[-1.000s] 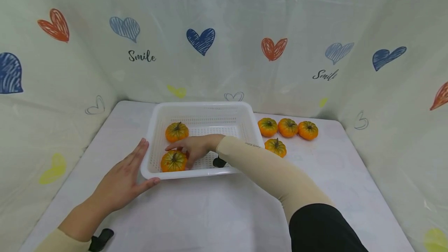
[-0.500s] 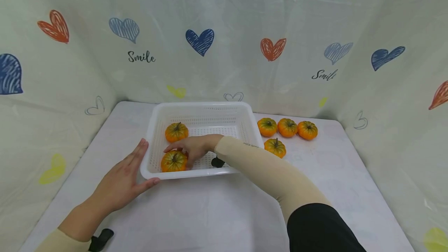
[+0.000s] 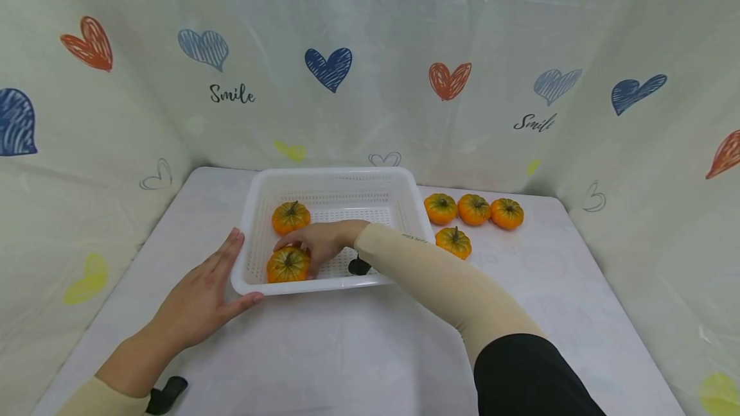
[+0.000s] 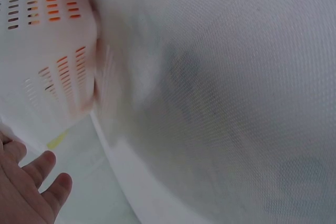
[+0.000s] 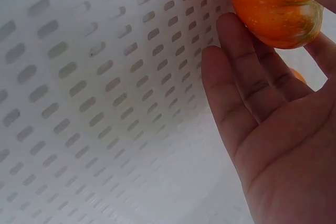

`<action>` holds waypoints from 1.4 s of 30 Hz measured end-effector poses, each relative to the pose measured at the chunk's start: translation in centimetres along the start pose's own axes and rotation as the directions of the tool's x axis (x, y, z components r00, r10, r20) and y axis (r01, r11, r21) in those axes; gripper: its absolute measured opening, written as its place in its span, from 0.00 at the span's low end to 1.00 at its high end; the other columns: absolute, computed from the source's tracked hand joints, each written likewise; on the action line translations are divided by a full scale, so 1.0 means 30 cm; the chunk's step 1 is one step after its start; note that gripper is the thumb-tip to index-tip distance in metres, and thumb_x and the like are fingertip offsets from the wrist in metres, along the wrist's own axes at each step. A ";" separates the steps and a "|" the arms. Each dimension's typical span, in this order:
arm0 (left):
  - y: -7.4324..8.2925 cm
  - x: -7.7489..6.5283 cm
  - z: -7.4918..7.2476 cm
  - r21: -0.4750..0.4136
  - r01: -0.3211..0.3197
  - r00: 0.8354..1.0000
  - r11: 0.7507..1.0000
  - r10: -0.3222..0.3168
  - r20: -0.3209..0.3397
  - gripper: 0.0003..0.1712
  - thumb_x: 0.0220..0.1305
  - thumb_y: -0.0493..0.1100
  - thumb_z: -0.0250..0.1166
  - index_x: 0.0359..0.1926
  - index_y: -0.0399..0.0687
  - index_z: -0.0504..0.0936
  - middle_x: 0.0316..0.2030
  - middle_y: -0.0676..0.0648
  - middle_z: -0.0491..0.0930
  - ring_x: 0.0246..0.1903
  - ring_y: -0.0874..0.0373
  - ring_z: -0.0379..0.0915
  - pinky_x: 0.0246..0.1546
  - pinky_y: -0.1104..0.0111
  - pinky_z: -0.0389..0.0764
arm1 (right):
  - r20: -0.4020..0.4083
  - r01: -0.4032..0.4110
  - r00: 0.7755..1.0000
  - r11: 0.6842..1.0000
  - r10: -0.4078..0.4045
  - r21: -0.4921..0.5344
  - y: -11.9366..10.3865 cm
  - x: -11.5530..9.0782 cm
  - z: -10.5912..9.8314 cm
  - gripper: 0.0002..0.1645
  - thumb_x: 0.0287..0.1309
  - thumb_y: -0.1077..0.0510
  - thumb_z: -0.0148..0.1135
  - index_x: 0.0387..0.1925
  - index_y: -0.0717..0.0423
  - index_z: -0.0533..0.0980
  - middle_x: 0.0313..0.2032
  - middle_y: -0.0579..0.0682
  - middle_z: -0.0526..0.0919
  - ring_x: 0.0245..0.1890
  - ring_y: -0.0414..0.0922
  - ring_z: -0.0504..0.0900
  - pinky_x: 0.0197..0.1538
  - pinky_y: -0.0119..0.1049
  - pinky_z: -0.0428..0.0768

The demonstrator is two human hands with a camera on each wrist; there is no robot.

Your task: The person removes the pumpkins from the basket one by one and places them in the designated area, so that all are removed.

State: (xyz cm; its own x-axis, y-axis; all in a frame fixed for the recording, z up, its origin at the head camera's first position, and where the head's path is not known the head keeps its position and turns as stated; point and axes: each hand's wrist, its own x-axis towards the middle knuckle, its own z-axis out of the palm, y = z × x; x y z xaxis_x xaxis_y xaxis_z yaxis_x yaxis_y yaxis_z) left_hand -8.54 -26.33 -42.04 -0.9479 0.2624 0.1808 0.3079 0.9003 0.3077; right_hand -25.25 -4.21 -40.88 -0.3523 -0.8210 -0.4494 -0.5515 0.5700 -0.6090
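Observation:
A white perforated plastic basket (image 3: 341, 285) stands on the table. Inside its front left corner is a small orange pumpkin (image 3: 288, 266) with green streaks. My right hand (image 3: 325, 241) reaches in from the right and holds this pumpkin; the right wrist view has the fingers curved along the pumpkin (image 5: 275, 11) and the thumb across from them. A second small pumpkin (image 3: 291, 217) sits just behind it. My left hand (image 3: 199, 297) rests against the basket's left front corner, fingers straight and thumb at the front rim. Part of that hand (image 4: 26, 187) shows beside the basket wall (image 4: 42, 77).
Right of the basket are several more small pumpkins: three in a back row, one being the middle pumpkin (image 3: 474, 209), and a nearer pumpkin (image 3: 453, 242) close to the basket wall. A white cloth covers the table (image 3: 347, 352); heart-printed curtains (image 3: 393, 11) enclose it.
The right hand's fingers have shifted very slightly at the front pumpkin. The left hand and the basket have stayed in place.

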 end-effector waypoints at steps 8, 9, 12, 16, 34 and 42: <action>0.004 0.001 -0.005 0.000 0.013 1.000 1.000 -0.013 0.021 0.66 0.58 0.69 0.67 0.79 0.42 0.39 0.78 0.39 0.45 0.68 0.34 0.57 0.61 0.39 0.66 | -0.022 0.023 0.999 1.000 -0.023 -0.002 0.014 -0.010 -0.008 0.50 0.45 0.57 0.82 0.70 0.39 0.68 0.56 0.39 0.75 0.51 0.38 0.75 0.57 0.29 0.73; 0.004 0.000 -0.006 0.001 0.014 1.000 1.000 -0.014 0.022 0.66 0.58 0.69 0.67 0.79 0.42 0.39 0.78 0.39 0.45 0.68 0.34 0.56 0.61 0.39 0.66 | -0.030 0.022 0.999 1.000 -0.022 0.010 0.015 -0.014 -0.010 0.51 0.45 0.56 0.82 0.70 0.39 0.67 0.56 0.39 0.75 0.50 0.38 0.75 0.56 0.28 0.73; 0.005 0.000 -0.006 0.005 0.010 1.000 1.000 -0.010 0.018 0.66 0.58 0.68 0.68 0.79 0.42 0.39 0.78 0.39 0.45 0.68 0.34 0.57 0.61 0.39 0.66 | -0.058 0.029 0.998 0.999 -0.028 0.024 0.016 -0.033 -0.021 0.53 0.44 0.57 0.82 0.71 0.39 0.67 0.55 0.40 0.75 0.50 0.38 0.75 0.54 0.26 0.75; 0.007 0.001 -0.005 0.015 0.017 1.000 1.000 -0.017 0.026 0.66 0.58 0.69 0.67 0.79 0.42 0.38 0.78 0.39 0.44 0.68 0.34 0.56 0.61 0.39 0.66 | -0.098 0.056 0.994 0.998 -0.054 0.016 0.019 -0.068 -0.049 0.52 0.46 0.60 0.81 0.72 0.40 0.66 0.55 0.41 0.74 0.49 0.40 0.76 0.51 0.25 0.76; 0.012 -0.003 -0.005 0.024 0.039 0.998 0.999 -0.040 0.047 0.67 0.58 0.69 0.67 0.79 0.41 0.37 0.78 0.39 0.42 0.70 0.34 0.54 0.62 0.39 0.65 | -0.287 0.037 0.958 0.996 -0.012 0.081 0.048 -0.345 -0.232 0.53 0.50 0.61 0.78 0.73 0.39 0.62 0.58 0.50 0.72 0.48 0.48 0.79 0.49 0.33 0.82; 0.011 -0.003 -0.002 0.015 0.022 0.999 1.000 -0.022 0.026 0.67 0.58 0.69 0.67 0.79 0.41 0.38 0.78 0.39 0.43 0.69 0.35 0.55 0.61 0.39 0.66 | -0.346 0.034 0.938 0.991 0.014 0.131 0.063 -0.477 -0.269 0.53 0.50 0.63 0.78 0.74 0.42 0.61 0.58 0.51 0.73 0.50 0.50 0.78 0.49 0.37 0.83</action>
State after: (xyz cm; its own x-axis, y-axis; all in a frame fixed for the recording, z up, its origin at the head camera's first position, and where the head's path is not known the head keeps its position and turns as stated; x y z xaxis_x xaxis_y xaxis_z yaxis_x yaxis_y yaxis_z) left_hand -8.36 -26.08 -41.90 -0.9563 0.2510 0.1498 0.2857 0.9110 0.2974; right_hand -27.33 8.35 -30.32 -0.5993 -0.7740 -0.2041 -0.4594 0.5414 -0.7042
